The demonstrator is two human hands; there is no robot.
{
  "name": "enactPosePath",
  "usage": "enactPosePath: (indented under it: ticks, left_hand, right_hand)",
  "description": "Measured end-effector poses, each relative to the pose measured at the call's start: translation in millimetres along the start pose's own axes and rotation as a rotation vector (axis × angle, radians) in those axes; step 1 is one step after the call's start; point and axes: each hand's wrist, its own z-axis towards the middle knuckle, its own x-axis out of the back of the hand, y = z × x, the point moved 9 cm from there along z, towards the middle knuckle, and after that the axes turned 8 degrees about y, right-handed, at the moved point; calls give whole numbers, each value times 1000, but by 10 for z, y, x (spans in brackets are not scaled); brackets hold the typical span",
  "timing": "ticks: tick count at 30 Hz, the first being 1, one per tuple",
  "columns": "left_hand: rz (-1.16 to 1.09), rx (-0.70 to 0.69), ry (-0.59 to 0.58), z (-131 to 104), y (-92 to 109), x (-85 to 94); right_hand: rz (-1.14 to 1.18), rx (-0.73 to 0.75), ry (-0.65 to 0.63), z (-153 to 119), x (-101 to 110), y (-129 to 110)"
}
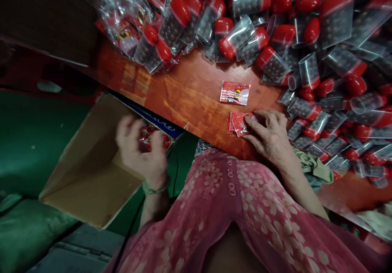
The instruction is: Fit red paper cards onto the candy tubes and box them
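Note:
Over the open cardboard box (92,163) on the left, my left hand (143,150) hangs with its fingers apart and nothing in it. Red items (153,137) show inside the box behind that hand. At the near edge of the orange-brown table (183,97), my right hand (269,136) has its thumb and fingers on a few overlapping red printed cards (240,124). Just beyond them lies another red printed card (235,93), flat and touched by neither hand.
Many clear containers with red caps and dark beads (306,73) are heaped across the back and right. Clear plastic packets (131,20) lie at the back left. A pale green cloth (314,165) sits beside my right wrist.

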Motion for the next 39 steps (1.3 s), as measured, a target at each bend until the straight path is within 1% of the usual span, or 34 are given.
enactPosePath:
  ticks: [2, 4, 5, 6, 7, 8, 10, 12, 14, 16, 18, 20, 22, 24, 27, 29, 31, 33, 34, 35, 37, 39]
  left_hand:
    - [94, -115, -79, 32, 144, -385]
    - [192, -263, -151, 76, 278, -761]
    - [243, -347, -179, 94, 332, -919]
    - [293, -426, -196, 110, 370, -1047]
    - [340, -492, -202, 124, 387, -1137]
    - [379, -542, -192, 138, 386, -1186]
    - [419, -597, -140, 160, 354, -1176]
    - [416, -626, -68, 156, 333, -1080]
    - [421, -627, -21, 138, 333, -992]
    - [447, -599, 0, 130, 357, -949]
    - [476, -582, -13, 131, 407, -971]
    - [524, -585, -58, 140, 450, -1043]
    - [588, -587, -125, 152, 444, -1129]
    - [615, -590, -163, 156, 412, -1173]
    - [554, -593, -201, 133, 348, -1200]
    - [498, -572, -218, 122, 297, -1210]
    - [440, -558, -188, 131, 282, -1187]
    - [413, -553, -142, 145, 282, -1153]
    - [418, -541, -144, 150, 266, -1156]
    - [430, -522, -166, 149, 236, -1174]
    - [459, -468, -256, 129, 138, -1244]
    - [463, -426, -342, 86, 49, -1309]
  right_hand:
    - [-7, 3, -5, -17, -17, 14]
    - [-11, 23, 25, -16, -14, 6]
    - [-12, 37, 50, -8, -8, -8]
    - [-14, 48, 78, 2, -2, -24]
    - [-13, 53, 104, 14, -1, -40]
    - [-8, 55, 128, 26, -2, -56]
    - [14, 54, 167, 47, -14, -82]
    - [43, 68, 188, 58, -36, -111]
    - [64, 105, 179, 61, -72, -151]
    - [75, 152, 156, 61, -106, -198]
    - [71, 186, 136, 64, -121, -238]
    - [44, 199, 114, 77, -112, -258]
    - [18, 195, 87, 111, -66, -257]
    - [33, 196, 24, 188, 2, -255]
    - [134, 204, -74, 459, 149, -290]
    - [156, 216, -41, 781, 279, -376]
    - [168, 288, -16, 1152, 309, -604]
    - [96, 367, 15, 1523, 223, -921]
    - [53, 418, -4, 1683, 111, -1109]
    - [16, 476, 9, 1825, 7, -1304]
    - [-37, 599, 8, 2037, -255, -1661]
    - [-69, 685, -11, 2170, -519, -1889]
